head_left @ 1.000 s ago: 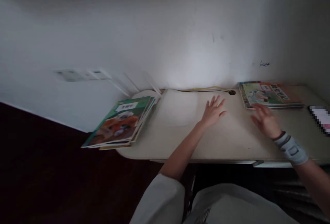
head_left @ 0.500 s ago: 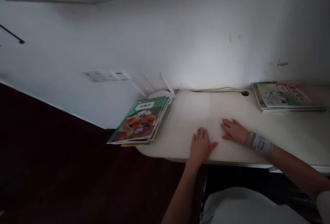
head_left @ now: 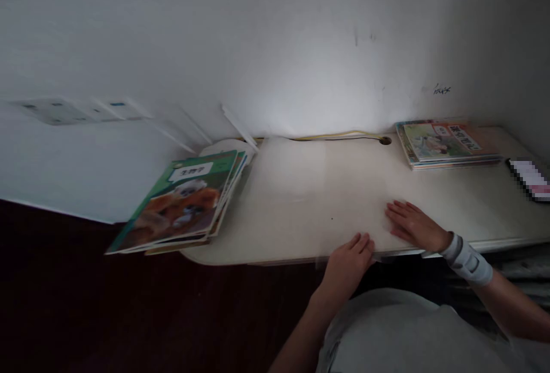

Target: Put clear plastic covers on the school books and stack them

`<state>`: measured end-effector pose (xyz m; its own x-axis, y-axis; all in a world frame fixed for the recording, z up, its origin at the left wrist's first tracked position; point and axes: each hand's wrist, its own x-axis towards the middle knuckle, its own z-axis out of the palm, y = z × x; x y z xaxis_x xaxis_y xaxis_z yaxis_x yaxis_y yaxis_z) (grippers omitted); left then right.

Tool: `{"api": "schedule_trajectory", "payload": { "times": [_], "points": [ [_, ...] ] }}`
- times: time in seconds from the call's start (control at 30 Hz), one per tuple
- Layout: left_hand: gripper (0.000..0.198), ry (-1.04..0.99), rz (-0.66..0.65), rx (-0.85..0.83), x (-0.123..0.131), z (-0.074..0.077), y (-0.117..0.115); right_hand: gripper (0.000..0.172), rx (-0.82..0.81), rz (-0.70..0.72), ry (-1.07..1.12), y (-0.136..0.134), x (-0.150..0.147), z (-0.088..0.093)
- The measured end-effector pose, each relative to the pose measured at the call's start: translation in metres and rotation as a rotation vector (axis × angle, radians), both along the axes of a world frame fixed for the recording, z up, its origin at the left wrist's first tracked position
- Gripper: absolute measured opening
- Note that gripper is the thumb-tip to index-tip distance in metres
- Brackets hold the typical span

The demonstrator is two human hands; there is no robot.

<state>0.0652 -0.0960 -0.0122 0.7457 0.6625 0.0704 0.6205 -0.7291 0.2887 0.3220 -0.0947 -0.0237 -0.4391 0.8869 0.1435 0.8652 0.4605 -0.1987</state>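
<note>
My left hand [head_left: 349, 263] rests at the front edge of the white desk [head_left: 292, 201], its fingers stretched out over the edge and holding nothing. Further right, my right hand [head_left: 416, 226] lies palm down near the same edge, fingers extended, with a grey band [head_left: 468, 258] around the wrist. Nothing is gripped by either hand. A fanned stack of books [head_left: 180, 204] with a green, monkey-pictured cover sits on the desk's left end, jutting past its edge. Another book stack [head_left: 447, 145] lies at the back right against the wall.
A phone [head_left: 530, 179] lies at the far right of the desk. A white device with antennas [head_left: 238, 126] stands behind the left books. A yellow cable [head_left: 335, 135] runs along the wall to a cable hole [head_left: 385, 140]. Wall sockets [head_left: 81, 110] are at left.
My left hand has drawn back from the desktop to its front edge. My right hand has shifted slightly right and nearer. The view has turned right, bringing the phone into sight.
</note>
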Motion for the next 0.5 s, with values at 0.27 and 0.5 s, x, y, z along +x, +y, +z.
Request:
{"api": "schedule_trajectory", "payload": {
  "times": [0.27,0.5],
  "points": [
    [0.030,-1.223,0.703,-0.422,-0.009,0.008,0.009,0.047,0.077,-0.167,0.315,-0.003,-0.006,0.001],
    [0.019,-1.901,1.144,-0.409,-0.053,-0.013,0.022,0.065,-0.010,0.115,-0.060,-0.013,-0.034,0.002]
  ]
}}
